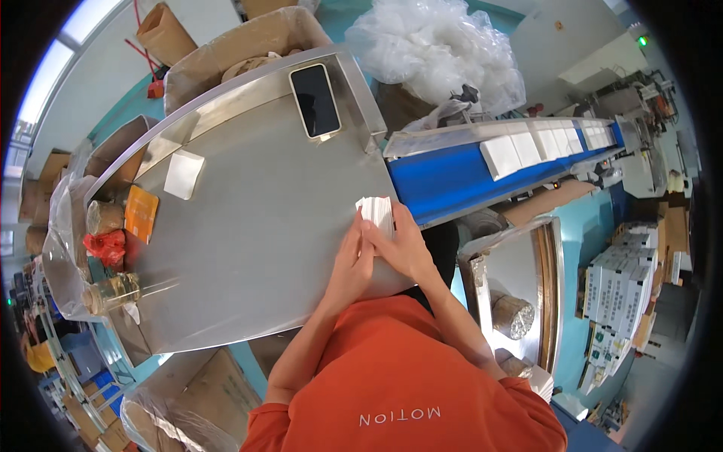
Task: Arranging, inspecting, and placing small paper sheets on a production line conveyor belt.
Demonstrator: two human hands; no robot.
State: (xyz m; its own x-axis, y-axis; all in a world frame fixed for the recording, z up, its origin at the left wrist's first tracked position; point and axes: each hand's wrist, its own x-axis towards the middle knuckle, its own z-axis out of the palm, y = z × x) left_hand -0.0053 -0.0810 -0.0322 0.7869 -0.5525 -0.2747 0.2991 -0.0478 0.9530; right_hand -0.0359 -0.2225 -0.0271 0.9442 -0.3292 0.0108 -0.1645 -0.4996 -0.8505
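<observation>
White flat cartons [376, 212], stacked upright, sit clasped between both hands' fingers [361, 245].

A single head-worn fisheye view looks steeply down from above the person's own orange-clad chest, close over the steel counter [248, 226]. It faces forward and downward, so the near counter edge sits low in the picture and the far end, with a phone [315, 100], lies near the top. The blue conveyor [452, 177] runs off to the far right. Straight edges bow toward the dark round rim.
</observation>
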